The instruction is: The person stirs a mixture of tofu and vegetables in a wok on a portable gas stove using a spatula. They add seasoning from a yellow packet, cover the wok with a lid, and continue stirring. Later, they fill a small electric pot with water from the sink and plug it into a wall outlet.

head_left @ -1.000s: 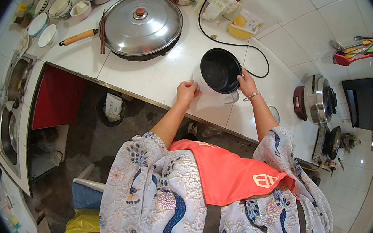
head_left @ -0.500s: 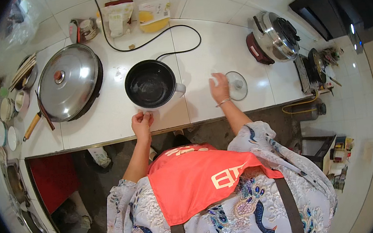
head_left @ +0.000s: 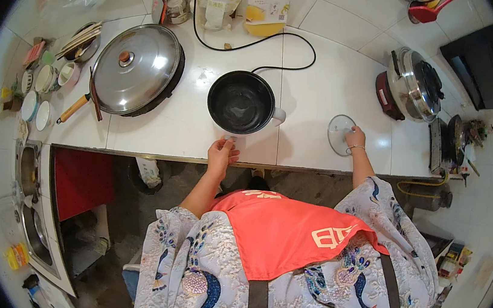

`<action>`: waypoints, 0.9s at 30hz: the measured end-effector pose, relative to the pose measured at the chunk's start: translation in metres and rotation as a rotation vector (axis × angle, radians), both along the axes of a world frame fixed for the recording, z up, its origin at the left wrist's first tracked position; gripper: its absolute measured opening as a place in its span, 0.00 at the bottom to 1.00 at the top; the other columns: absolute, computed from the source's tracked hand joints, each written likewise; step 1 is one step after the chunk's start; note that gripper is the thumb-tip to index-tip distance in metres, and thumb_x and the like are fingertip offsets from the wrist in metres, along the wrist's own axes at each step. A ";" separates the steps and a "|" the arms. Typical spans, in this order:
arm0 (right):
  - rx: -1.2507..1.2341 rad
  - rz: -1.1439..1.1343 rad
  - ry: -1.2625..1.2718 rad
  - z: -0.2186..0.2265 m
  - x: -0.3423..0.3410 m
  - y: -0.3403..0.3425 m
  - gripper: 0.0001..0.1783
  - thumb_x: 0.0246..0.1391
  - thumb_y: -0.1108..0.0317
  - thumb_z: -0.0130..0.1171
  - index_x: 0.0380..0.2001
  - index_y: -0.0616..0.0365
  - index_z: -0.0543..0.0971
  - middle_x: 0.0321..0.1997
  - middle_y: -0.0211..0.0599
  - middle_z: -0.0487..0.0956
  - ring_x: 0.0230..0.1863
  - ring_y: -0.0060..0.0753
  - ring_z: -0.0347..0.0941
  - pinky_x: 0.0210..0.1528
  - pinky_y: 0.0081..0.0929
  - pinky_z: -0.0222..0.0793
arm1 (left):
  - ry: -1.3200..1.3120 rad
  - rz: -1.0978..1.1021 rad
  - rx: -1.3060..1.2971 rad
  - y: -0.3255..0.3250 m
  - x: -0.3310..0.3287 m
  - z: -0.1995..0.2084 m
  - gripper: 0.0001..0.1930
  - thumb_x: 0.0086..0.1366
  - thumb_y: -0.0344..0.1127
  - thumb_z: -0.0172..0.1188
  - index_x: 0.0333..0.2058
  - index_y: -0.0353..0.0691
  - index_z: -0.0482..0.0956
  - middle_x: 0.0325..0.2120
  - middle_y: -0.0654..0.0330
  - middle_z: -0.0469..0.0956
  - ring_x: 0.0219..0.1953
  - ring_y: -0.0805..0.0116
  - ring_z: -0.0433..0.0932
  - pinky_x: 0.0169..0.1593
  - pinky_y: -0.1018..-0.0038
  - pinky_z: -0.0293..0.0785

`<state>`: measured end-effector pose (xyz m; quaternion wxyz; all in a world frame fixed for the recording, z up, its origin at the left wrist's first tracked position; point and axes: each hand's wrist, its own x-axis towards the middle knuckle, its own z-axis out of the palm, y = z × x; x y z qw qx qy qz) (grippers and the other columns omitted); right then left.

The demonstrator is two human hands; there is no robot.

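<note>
A round electric cooking pot (head_left: pixel 241 103) with a dark inside and a pale handle stands on the white counter, and clear liquid seems to lie in it. My left hand (head_left: pixel 223 155) is at the pot's near side, by the counter's front edge. Its fingers are curled together around something hidden at the pot's base. Further right, my right hand (head_left: pixel 355 137) closes on the knob of a round glass lid (head_left: pixel 338 135). The lid is on or just above the counter; which one I cannot tell.
A large lidded pan (head_left: pixel 138 69) with a wooden handle sits left. A black cord (head_left: pixel 300 38) loops behind the pot. Food pouches (head_left: pixel 267 16) stand at the wall. A steel cooker (head_left: pixel 415 83) is at the right. Bowls (head_left: pixel 46 79) fill the far left.
The view has swung, so the counter things appear shifted right. My right hand, spread beside the lid before, has moved onto its knob and closed. My left hand stays by the pot's near side.
</note>
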<state>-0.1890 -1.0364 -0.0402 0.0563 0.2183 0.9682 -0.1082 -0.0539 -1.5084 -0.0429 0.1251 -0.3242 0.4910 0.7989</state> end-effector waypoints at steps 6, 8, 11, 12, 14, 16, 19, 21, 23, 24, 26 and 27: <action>0.027 0.207 0.151 0.030 -0.018 -0.035 0.20 0.39 0.63 0.61 0.37 0.63 0.78 0.39 0.50 0.79 0.42 0.47 0.75 0.47 0.35 0.70 | -0.027 -0.025 0.042 0.006 -0.007 0.006 0.19 0.65 0.46 0.52 0.42 0.32 0.70 0.30 0.55 0.75 0.30 0.65 0.78 0.30 0.72 0.76; -0.173 0.393 0.382 0.063 -0.028 -0.084 0.19 0.39 0.63 0.61 0.36 0.62 0.79 0.32 0.47 0.77 0.35 0.45 0.73 0.42 0.36 0.70 | -0.045 -0.005 0.044 0.007 -0.004 0.012 0.18 0.64 0.45 0.52 0.39 0.33 0.71 0.28 0.57 0.74 0.27 0.67 0.77 0.26 0.75 0.75; -0.419 0.580 0.464 0.149 -0.020 -0.193 0.16 0.40 0.67 0.60 0.36 0.60 0.79 0.28 0.43 0.74 0.32 0.41 0.70 0.37 0.34 0.69 | -0.020 0.033 0.044 0.004 -0.005 0.005 0.18 0.64 0.46 0.53 0.38 0.33 0.71 0.27 0.57 0.75 0.26 0.68 0.77 0.24 0.75 0.74; -0.465 0.633 0.458 0.165 -0.016 -0.220 0.16 0.40 0.69 0.60 0.36 0.60 0.78 0.28 0.42 0.73 0.32 0.38 0.70 0.35 0.29 0.70 | -0.020 0.036 0.039 0.003 -0.006 0.005 0.18 0.64 0.46 0.53 0.37 0.33 0.71 0.27 0.57 0.75 0.25 0.68 0.77 0.24 0.75 0.74; -0.554 0.817 0.455 0.174 -0.014 -0.262 0.16 0.40 0.69 0.60 0.37 0.60 0.78 0.29 0.43 0.72 0.33 0.40 0.71 0.38 0.31 0.70 | -0.028 0.001 0.038 0.001 -0.010 0.002 0.18 0.64 0.45 0.53 0.37 0.33 0.72 0.27 0.57 0.75 0.26 0.68 0.77 0.24 0.75 0.74; -0.508 0.948 0.378 0.178 -0.011 -0.296 0.17 0.41 0.68 0.59 0.38 0.60 0.78 0.33 0.46 0.73 0.36 0.45 0.71 0.41 0.34 0.70 | -0.028 -0.053 0.029 -0.003 -0.009 0.002 0.18 0.64 0.46 0.53 0.39 0.33 0.71 0.28 0.57 0.75 0.27 0.67 0.77 0.27 0.75 0.75; -0.400 1.036 0.291 0.166 -0.013 -0.323 0.16 0.42 0.67 0.58 0.37 0.59 0.78 0.35 0.47 0.72 0.37 0.47 0.71 0.42 0.36 0.70 | -0.022 -0.129 0.010 -0.010 -0.006 0.004 0.21 0.63 0.47 0.54 0.42 0.33 0.70 0.32 0.56 0.76 0.30 0.67 0.77 0.31 0.73 0.76; -0.378 1.088 0.283 0.158 -0.015 -0.331 0.16 0.42 0.68 0.58 0.37 0.59 0.78 0.35 0.47 0.72 0.37 0.48 0.71 0.42 0.36 0.70 | -0.024 -0.135 0.011 -0.009 -0.006 0.005 0.21 0.63 0.47 0.54 0.42 0.32 0.70 0.32 0.56 0.76 0.30 0.66 0.77 0.31 0.73 0.76; -0.379 1.090 0.254 0.155 -0.014 -0.336 0.16 0.42 0.68 0.58 0.37 0.59 0.78 0.35 0.47 0.72 0.38 0.48 0.71 0.42 0.36 0.70 | -0.032 -0.091 0.014 -0.006 -0.005 0.007 0.19 0.63 0.45 0.54 0.40 0.32 0.71 0.29 0.57 0.75 0.28 0.67 0.77 0.27 0.75 0.75; -0.379 1.091 0.240 0.153 -0.013 -0.338 0.16 0.42 0.68 0.58 0.37 0.59 0.78 0.35 0.48 0.72 0.38 0.49 0.71 0.42 0.36 0.70 | -0.036 -0.069 0.015 -0.005 -0.005 0.007 0.18 0.63 0.44 0.54 0.39 0.32 0.72 0.27 0.57 0.74 0.27 0.68 0.77 0.25 0.76 0.75; -0.408 1.114 0.273 0.152 -0.014 -0.342 0.15 0.42 0.69 0.58 0.36 0.59 0.78 0.34 0.48 0.72 0.37 0.49 0.71 0.42 0.37 0.70 | -0.035 -0.070 0.030 -0.005 -0.005 0.008 0.18 0.63 0.44 0.54 0.40 0.32 0.72 0.27 0.57 0.74 0.27 0.68 0.77 0.26 0.75 0.75; -0.422 1.123 0.286 0.151 -0.015 -0.344 0.15 0.42 0.69 0.58 0.36 0.59 0.78 0.34 0.48 0.72 0.37 0.49 0.72 0.41 0.37 0.70 | -0.035 -0.072 0.037 -0.005 -0.005 0.008 0.18 0.63 0.44 0.54 0.40 0.32 0.72 0.27 0.58 0.74 0.27 0.68 0.77 0.26 0.75 0.75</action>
